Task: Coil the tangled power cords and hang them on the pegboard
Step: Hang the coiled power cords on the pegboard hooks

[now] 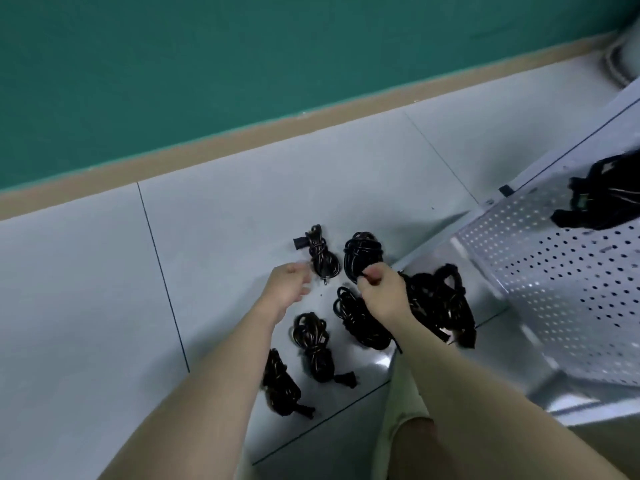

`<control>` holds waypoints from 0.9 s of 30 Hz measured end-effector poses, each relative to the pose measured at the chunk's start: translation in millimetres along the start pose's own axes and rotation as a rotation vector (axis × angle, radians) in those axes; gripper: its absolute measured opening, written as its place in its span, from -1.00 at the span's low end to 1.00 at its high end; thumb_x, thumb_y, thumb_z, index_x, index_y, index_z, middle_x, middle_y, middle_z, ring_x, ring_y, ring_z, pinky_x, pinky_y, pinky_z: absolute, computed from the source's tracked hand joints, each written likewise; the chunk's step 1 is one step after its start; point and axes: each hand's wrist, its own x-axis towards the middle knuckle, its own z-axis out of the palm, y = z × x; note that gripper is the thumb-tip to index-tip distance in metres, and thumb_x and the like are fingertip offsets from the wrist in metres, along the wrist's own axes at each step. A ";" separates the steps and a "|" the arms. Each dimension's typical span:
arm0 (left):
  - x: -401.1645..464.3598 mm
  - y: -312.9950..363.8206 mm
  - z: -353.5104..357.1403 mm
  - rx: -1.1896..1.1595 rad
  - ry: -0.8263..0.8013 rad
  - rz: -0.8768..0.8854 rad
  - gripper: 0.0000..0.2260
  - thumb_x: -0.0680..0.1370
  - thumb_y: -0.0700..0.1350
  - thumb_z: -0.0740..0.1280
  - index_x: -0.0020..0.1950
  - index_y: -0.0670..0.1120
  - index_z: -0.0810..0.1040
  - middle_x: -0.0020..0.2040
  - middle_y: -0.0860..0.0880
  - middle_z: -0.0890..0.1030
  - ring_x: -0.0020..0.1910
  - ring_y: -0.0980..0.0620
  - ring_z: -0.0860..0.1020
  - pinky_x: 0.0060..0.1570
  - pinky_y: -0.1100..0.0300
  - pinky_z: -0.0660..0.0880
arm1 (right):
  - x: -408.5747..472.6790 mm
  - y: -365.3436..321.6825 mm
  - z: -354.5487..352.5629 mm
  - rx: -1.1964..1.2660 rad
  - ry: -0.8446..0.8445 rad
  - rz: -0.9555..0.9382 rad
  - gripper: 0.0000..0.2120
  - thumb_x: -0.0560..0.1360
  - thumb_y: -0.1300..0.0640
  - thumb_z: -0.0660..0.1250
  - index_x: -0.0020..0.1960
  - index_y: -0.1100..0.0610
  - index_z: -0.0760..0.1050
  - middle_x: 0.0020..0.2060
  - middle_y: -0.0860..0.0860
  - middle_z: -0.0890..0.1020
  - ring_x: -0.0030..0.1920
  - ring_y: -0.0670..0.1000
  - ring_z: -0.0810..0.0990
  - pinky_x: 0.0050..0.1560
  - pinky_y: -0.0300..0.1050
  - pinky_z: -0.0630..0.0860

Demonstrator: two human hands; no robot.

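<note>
Beside the pegboard (561, 271), five coiled cords (313, 348) lie on the floor unhung, one pinched in the right hand (381, 292)'s grip, left hand (287, 289) loose and empty.

Left hand (289, 287): we see fingers loosely spread, pointing to 1 o'clock; arm bare
Right hand (379, 289): fingers curled, pinching; forearm from 5 o'clock

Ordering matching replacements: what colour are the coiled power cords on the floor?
Black, with faint glossy highlights, seen in the head view, e.g. the coiled cord lying on the pale grey floor.
</note>
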 end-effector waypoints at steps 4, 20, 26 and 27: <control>20.1 0.7 16.2 -0.033 0.007 -0.004 -0.87 0.67 -0.18 0.27 -0.03 -0.05 0.56 -0.05 -0.13 0.60 -0.20 -0.03 0.51 -0.24 0.23 0.44 | 34.6 -9.7 13.8 -0.123 0.153 0.009 -0.55 0.55 0.15 0.40 0.38 0.25 0.39 0.31 0.17 0.41 0.27 0.18 0.48 0.32 0.05 0.46; 69.5 49.1 73.2 0.617 -0.066 0.273 -0.80 0.57 -0.09 0.29 0.11 -0.09 0.65 -0.05 -0.05 0.68 -0.12 -0.07 0.64 -0.09 0.03 0.63 | 85.2 -3.0 -2.4 0.097 -0.198 0.110 -0.62 0.38 0.30 0.45 0.16 0.17 0.44 -0.03 0.08 0.63 -0.04 0.08 0.65 -0.10 -0.08 0.59; 52.6 57.7 54.9 0.417 -0.199 0.285 -0.66 0.63 0.05 0.34 0.41 0.11 0.56 0.13 0.01 0.66 0.03 0.03 0.66 -0.03 0.23 0.55 | 56.1 -19.4 -23.4 0.320 -0.068 0.166 -0.48 0.47 0.35 0.41 0.35 0.12 0.30 0.02 0.00 0.57 -0.04 -0.08 0.59 -0.13 -0.25 0.55; 47.0 61.9 53.3 0.375 -0.211 0.301 -0.62 0.62 0.08 0.36 0.45 0.14 0.52 0.21 -0.02 0.65 0.13 0.03 0.63 0.10 0.19 0.53 | 52.0 -29.1 -31.4 0.359 -0.043 0.171 -0.53 0.49 0.36 0.40 0.31 0.13 0.31 -0.03 -0.02 0.56 -0.07 -0.09 0.59 -0.14 -0.27 0.56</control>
